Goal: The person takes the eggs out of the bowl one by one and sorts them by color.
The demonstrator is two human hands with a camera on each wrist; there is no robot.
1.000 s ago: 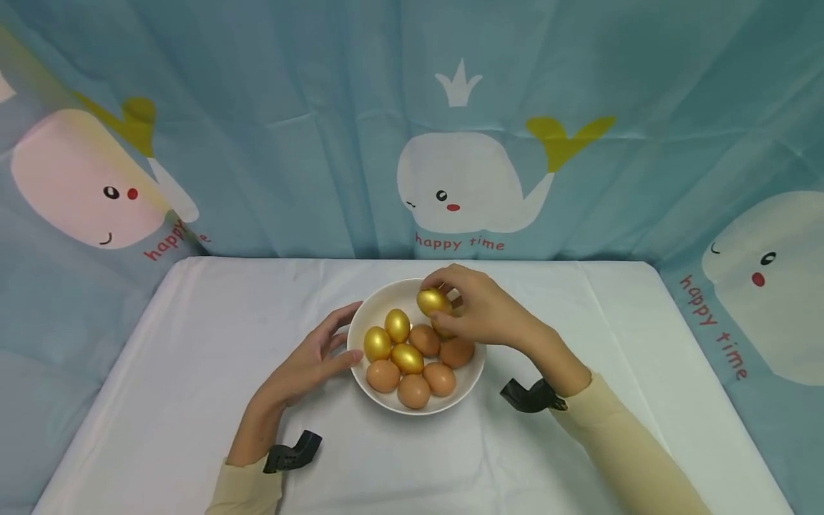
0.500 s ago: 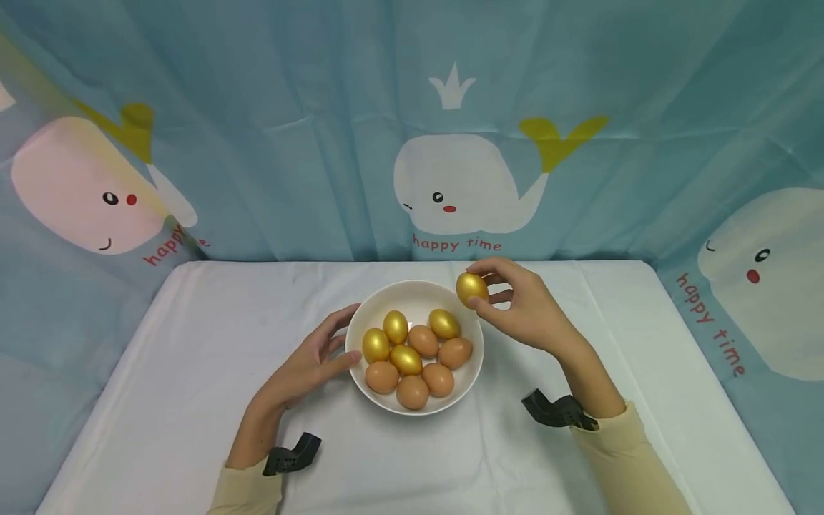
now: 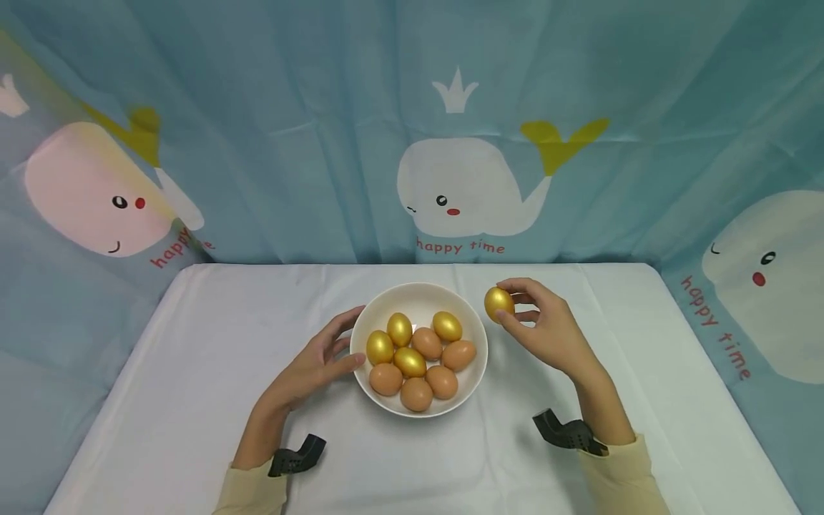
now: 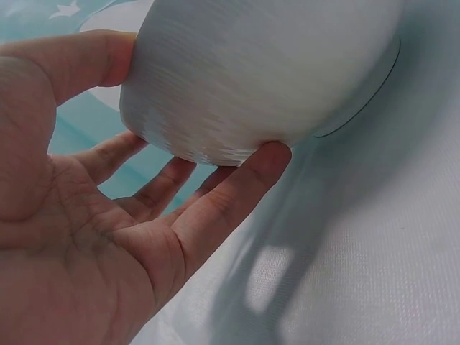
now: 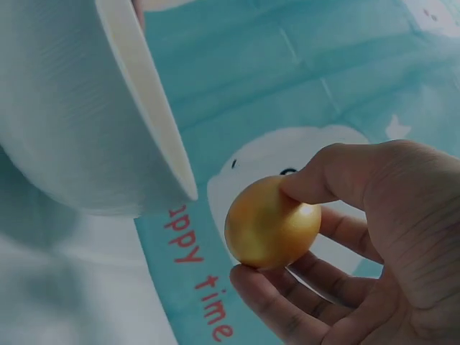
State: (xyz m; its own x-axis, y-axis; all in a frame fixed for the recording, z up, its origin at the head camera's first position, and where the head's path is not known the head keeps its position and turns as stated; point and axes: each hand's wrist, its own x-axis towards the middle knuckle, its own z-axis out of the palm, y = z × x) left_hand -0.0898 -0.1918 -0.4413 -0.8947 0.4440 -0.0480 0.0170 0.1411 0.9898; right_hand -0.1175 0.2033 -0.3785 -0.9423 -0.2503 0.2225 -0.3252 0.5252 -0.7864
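In the head view a white bowl (image 3: pixel 418 299) stands mid-table, with gold eggs (image 3: pixel 400 330) and brown eggs (image 3: pixel 416 394) inside. The left hand (image 3: pixel 322 361) holds the bowl at its left side, thumb at the rim and the other fingers spread along the outer wall. The left wrist view shows those fingertips against the bowl's wall (image 4: pixel 251 79). Just right of the bowl, the right hand (image 3: pixel 547 325) pinches one gold egg (image 5: pixel 269 223) between thumb and fingertips, outside the rim.
A white cloth (image 3: pixel 161 400) covers the table. Behind it and at both sides hangs a blue curtain (image 3: pixel 309 193) with printed whales. A black wrist mount (image 3: pixel 297 455) is on the left arm, another black mount (image 3: pixel 569 433) on the right.
The right hand has lifted a gold egg from the bowl's far right part and carried it right, past the rim. The left hand has stayed at the bowl.
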